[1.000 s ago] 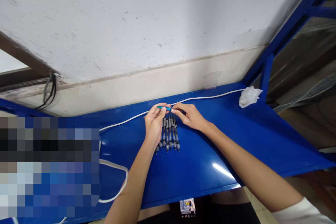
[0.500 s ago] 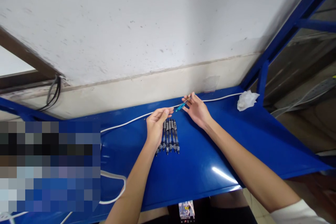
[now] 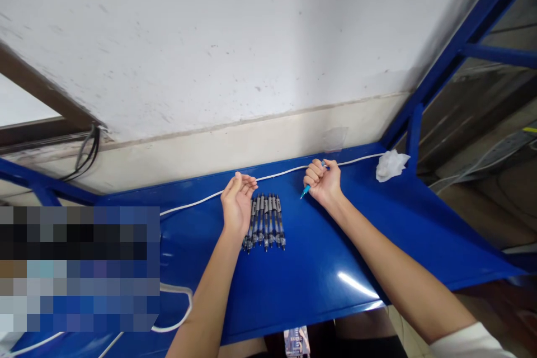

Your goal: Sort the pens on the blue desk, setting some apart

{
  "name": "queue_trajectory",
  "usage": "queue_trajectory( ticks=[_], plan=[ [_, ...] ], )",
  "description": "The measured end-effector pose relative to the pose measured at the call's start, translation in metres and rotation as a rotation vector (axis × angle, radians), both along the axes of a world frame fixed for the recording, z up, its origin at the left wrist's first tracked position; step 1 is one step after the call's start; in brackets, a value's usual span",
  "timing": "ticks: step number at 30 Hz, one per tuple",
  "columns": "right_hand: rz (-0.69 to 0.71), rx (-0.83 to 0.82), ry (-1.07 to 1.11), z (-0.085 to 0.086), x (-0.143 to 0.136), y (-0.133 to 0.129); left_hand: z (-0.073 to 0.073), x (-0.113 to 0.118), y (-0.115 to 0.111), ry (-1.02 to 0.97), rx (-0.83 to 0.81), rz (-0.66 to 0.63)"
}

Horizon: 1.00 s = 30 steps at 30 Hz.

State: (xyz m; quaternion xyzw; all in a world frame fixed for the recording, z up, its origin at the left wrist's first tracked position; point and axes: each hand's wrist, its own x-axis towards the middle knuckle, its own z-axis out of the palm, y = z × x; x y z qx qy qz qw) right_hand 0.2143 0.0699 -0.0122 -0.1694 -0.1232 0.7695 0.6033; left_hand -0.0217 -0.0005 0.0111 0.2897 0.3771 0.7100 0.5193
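Observation:
My right hand (image 3: 327, 183) is curled into a fist around a teal pen (image 3: 306, 190), whose tip points down and left above the table. Most of the pen's barrel is hidden by my fingers. A row of several dark, clear-barrelled pens (image 3: 268, 222) with grey grips lies side by side on the blue table (image 3: 293, 291). My left hand (image 3: 237, 201) hovers at the left end of that row, palm turned inward, fingers loosely bent and nothing visible in it. Its wrist covers part of the leftmost pens.
Behind the hands, a white cable (image 3: 201, 199) runs along the table's back edge by the wall. Crumpled white tissue (image 3: 391, 166) sits at the right, near the blue metal frame (image 3: 413, 134). Another white cable (image 3: 184, 313) loops at the left, beside a blurred-out area.
My right hand has closed into a fist round the teal pen and moved slightly right and down. My left hand has drawn away to the left, uncovering more of the pen row.

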Motion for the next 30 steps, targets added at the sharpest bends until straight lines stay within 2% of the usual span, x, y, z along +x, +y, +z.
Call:
queue_trajectory(
  ticks=[4,11,18,21,24,27,30],
  plan=[
    [-0.003,0.035,0.001,0.001,-0.001,0.000,0.000,-0.001,0.000,-0.013,-0.007,0.003],
    [-0.020,-0.003,0.047,0.003,-0.002,-0.001,0.002,-0.001,0.000,-0.038,-0.003,0.005],
    [-0.023,0.028,-0.142,0.007,-0.012,0.002,-0.001,-0.009,0.003,-0.004,0.027,0.041],
    [-0.057,0.122,-0.369,0.015,-0.020,-0.004,-0.004,-0.021,0.007,0.116,0.045,0.102],
    [-0.117,0.299,-0.687,0.020,-0.025,-0.021,-0.008,-0.031,0.010,0.267,0.051,0.160],
    [-0.142,0.579,-1.201,0.016,-0.021,-0.057,-0.008,-0.033,0.002,0.399,0.050,0.120],
    [-0.124,0.858,-1.710,0.006,-0.010,-0.102,-0.007,-0.032,-0.023,0.567,0.067,0.011]
  ],
)
